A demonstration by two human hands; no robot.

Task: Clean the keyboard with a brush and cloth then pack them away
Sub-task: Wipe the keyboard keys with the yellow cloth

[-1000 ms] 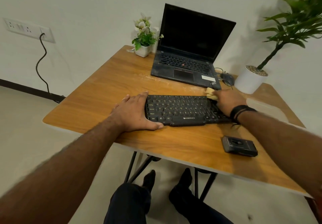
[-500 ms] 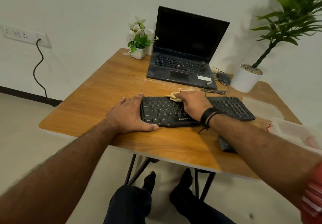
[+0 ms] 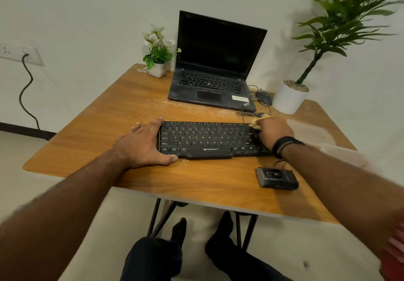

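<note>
Two feet in dark socks (image 3: 200, 230) show below the near edge of the wooden table (image 3: 91, 140). On the table nearest the person, right of centre, lies a small black device (image 3: 277, 178). Beyond it the black keyboard (image 3: 209, 140) lies flat across the middle of the table. Left hand (image 3: 144, 145) rests at the keyboard's left end, fingers straight along the edge, thumb laid along the near edge; relaxed, not curled round anything. Right hand (image 3: 273, 133) sits on the keyboard's right end, fingers clenched over a pale yellow cloth (image 3: 260, 119), which peeks out at the far right corner of the keys. Dark bands at that wrist. A clear plastic container (image 3: 314, 134) lies blurred just right of the hand. Farther back: open laptop (image 3: 216, 66), screen dark; a mouse (image 3: 263, 97) to its right; a small flower pot (image 3: 157, 61) to its left; a tall plant (image 3: 290, 99) in a white pot at the far right.
</note>
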